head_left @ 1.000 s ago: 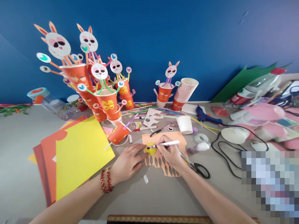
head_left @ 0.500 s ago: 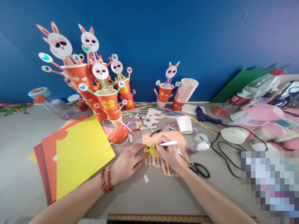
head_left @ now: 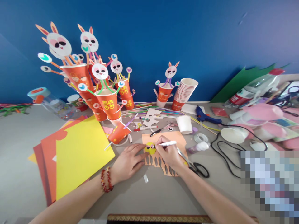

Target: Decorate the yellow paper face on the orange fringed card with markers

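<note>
"What's the biggest thing there?"

"The grey tabletop (head_left: pixel 168 199). Left of its middle, a yellow paper sheet (head_left: pixel 83 158) lies over red and orange ones."

"And behind that?"

"Stacked red paper cups with rabbit figures (head_left: pixel 106 101), toward the back edge. A taller stack of nested paper cups (head_left: pixel 186 90) leans close to that edge, right of centre, with one more rabbit cup (head_left: pixel 164 92) just beside it on the left."

"What's in front of the person?"

"A peach paper sheet (head_left: pixel 178 138), midway between the tabletop's back and front edges, with leaf-shaped holes along its near side."

"How are the hands?"

"The left hand (head_left: pixel 130 160) lies flat, fingers close together, thumb apart, fingertips touching the left rim of a yellow paper disc. The right hand (head_left: pixel 171 155) has its fingers pinched on a white marker."

"Anything by the right hand?"

"Black-handled scissors (head_left: pixel 195 167), partly hidden by it, handles angled toward the front edge."

"And the smallest things?"

"The white marker (head_left: pixel 169 143) slants with its tip at the disc's right eye; I can't tell whether it touches. The yellow paper disc (head_left: pixel 151 151), marked with dark eyes, rests on the peach sheet's left part."
</note>
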A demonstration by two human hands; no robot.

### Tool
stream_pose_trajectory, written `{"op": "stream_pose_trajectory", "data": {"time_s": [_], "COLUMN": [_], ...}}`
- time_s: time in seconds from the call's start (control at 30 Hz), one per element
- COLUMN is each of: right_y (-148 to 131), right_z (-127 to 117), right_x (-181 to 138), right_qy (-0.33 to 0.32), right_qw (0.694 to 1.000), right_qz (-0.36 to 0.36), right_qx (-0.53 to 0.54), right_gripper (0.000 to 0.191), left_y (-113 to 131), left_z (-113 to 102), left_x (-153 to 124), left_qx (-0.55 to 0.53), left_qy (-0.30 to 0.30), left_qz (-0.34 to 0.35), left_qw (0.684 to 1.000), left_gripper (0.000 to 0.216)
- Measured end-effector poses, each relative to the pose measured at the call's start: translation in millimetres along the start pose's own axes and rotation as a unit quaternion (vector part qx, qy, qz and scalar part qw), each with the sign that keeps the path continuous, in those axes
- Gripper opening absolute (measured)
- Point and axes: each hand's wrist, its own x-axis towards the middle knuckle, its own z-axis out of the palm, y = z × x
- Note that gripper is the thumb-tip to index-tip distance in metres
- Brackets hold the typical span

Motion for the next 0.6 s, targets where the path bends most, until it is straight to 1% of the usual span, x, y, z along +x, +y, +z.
{"op": "stream_pose_trajectory", "data": {"time_s": [0.27,0.4,0.6], "right_y": [-3.0,0.5,0.4], "right_z": [-1.2,-0.6,0.1], "right_x": [0.0,-0.2,-0.1], "right_qy": [0.003,0.001,0.002], "right_qw": [1.000,1.000,1.000], "right_qz": [-0.001,-0.006,-0.003], "right_qx": [0.005,0.006,-0.004], "right_gripper": [0.016,0.016,0.016], "left_y": [-0.3,0.4,0.1], "left_z": [0.3,-0.1,-0.4], "left_x": [-0.1,0.4,0.6], "left_qx": [0.005,0.002,0.007], "left_qy": [-0.004,0.000,-0.011], "left_qz": [0.001,0.001,-0.001], "left_qw": [1.000,1.000,1.000], "left_gripper": [0.037,0.037,0.037]}}
